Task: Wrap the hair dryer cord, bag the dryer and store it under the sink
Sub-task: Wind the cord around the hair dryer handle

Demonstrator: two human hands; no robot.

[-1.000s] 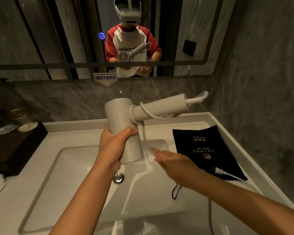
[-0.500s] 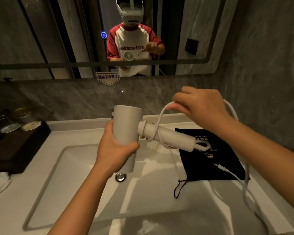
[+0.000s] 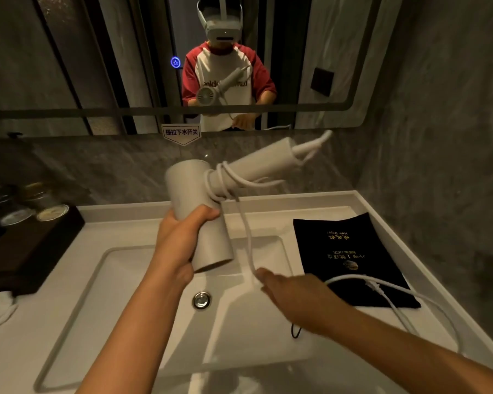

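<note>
Bag (image 3: 350, 257) on counter (image 3: 131, 223), right of sink (image 3: 143, 280)

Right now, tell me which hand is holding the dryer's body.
The left hand, wrapped around the hair dryer barrel; the right hand only guides the cord.

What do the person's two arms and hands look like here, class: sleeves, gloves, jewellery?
Both forearms are bare to the frame's edge. The left hand and right hand wear no gloves, rings, watch or wristband that can be seen. In the mirror, short red sleeves end above the elbows.
</note>
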